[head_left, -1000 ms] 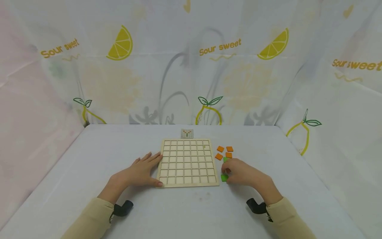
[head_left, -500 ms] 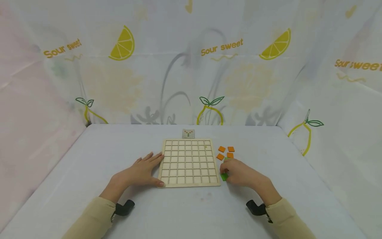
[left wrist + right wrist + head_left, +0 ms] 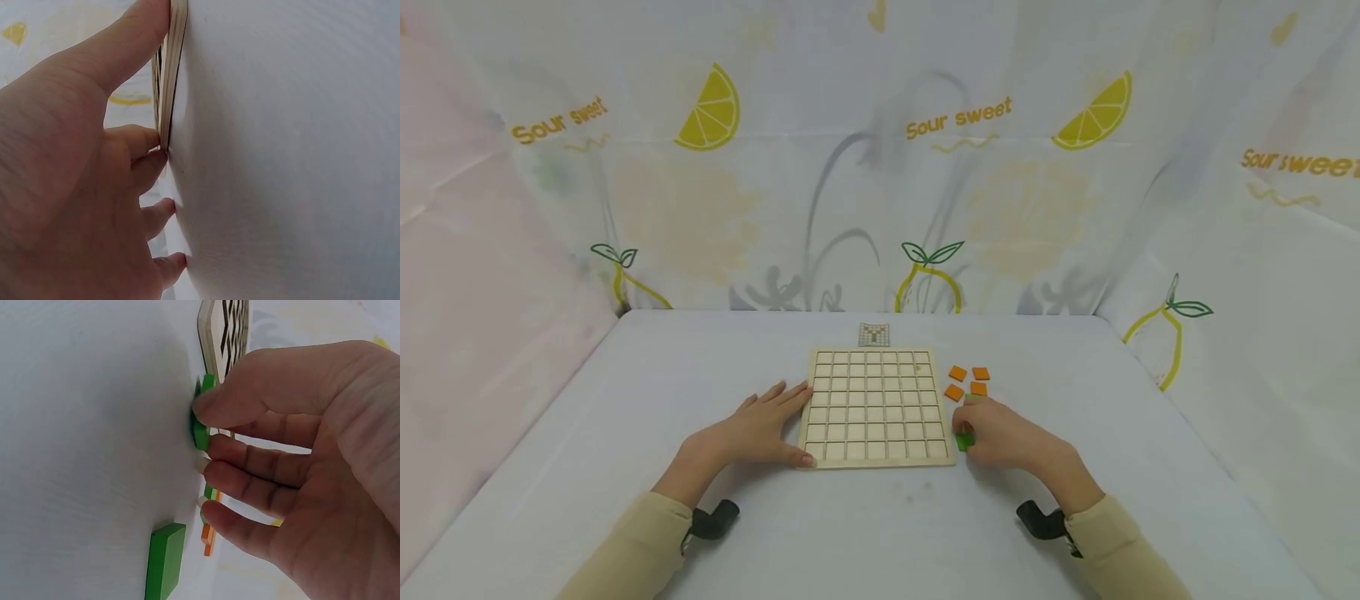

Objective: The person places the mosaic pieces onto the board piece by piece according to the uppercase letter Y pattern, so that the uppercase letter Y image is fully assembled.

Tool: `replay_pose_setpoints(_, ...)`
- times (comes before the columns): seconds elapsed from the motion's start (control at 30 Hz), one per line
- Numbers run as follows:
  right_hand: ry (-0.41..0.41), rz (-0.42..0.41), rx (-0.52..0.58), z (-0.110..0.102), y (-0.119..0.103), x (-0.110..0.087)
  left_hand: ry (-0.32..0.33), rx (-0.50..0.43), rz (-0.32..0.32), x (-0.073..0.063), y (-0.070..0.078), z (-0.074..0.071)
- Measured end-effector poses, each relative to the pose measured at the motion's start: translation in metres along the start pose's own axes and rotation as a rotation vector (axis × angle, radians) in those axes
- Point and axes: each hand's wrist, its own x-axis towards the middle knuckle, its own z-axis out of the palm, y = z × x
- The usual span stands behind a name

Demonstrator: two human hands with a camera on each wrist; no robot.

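A pale wooden grid board (image 3: 880, 462) lies flat on the white table. My left hand (image 3: 758, 429) rests against its left side, fingers spread along the edge and thumb at the near left corner. Beside the board's right edge, my right hand (image 3: 1003, 433) pinches a green square tile (image 3: 201, 434) between thumb and index finger, low at the tabletop. In the right wrist view another green tile (image 3: 165, 562) lies on the cloth apart from the fingers. Part of a further green tile (image 3: 974, 397) shows beyond the knuckles in the head view.
Several orange square tiles (image 3: 954, 392) lie right of the board, past the right hand. A small card with a coloured grid pattern (image 3: 874, 335) is behind the board's far edge. A printed fabric backdrop (image 3: 820, 208) stands around the table (image 3: 880, 542).
My right hand has shifted slightly left toward the board, and the green tile at its fingers has moved a little with it. My left hand stays at the board.
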Motion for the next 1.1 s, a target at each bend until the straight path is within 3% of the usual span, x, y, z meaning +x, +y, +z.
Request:
replay_pose_setpoints(0.27, 0.001, 0.051, 0.004, 0.002, -0.002, 0.002, -0.006, -0.005, -0.001, -0.001, 0.001, -0.001)
replay_pose_setpoints(0.67, 0.027, 0.051, -0.015, 0.004, -0.001, 0.006, 0.001, -0.008, 0.007, -0.002, 0.001, -0.001)
replay_pose_setpoints(1.1, 0.129, -0.020, -0.044, -0.005, -0.004, 0.012, -0.002, -0.007, 0.005, 0.003, -0.003, 0.002)
